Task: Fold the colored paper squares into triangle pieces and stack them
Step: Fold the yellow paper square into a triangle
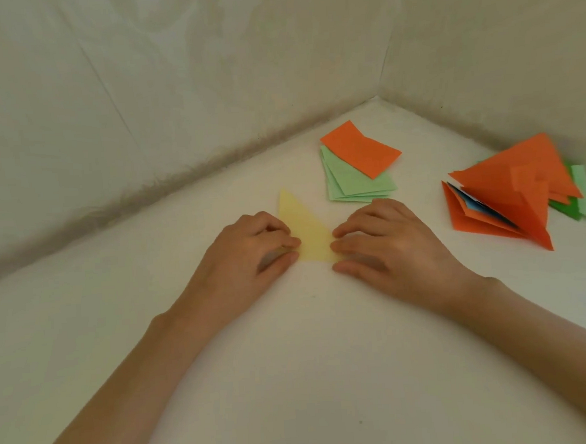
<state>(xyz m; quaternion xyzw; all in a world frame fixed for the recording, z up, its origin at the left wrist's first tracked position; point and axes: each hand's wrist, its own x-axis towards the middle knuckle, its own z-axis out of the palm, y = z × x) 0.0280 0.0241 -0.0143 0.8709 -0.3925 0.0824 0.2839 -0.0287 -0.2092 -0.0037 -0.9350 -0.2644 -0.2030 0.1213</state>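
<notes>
the yellow triangle (305,228) lies flat on the worktop (292,342) between the two hands, its long point aimed away toward the wall. the left hand (252,248) has its fingers curled, and thumb and forefinger close on the paper's left edge in what looks like a light pinch grip. the right hand (385,240) holds nothing; its fingers are nearly straight and the tips press the right edge down.

this looks like the creasing step. to do it well, keep one side pinned so the layers can't slide, check that the edges line up, then run a fingertip firmly along the fold.

an orange square (361,149) on green squares (354,183) waits just beyond the right hand. the pile of folded triangles (509,191) sits well off to the right, where this piece should go.
</notes>
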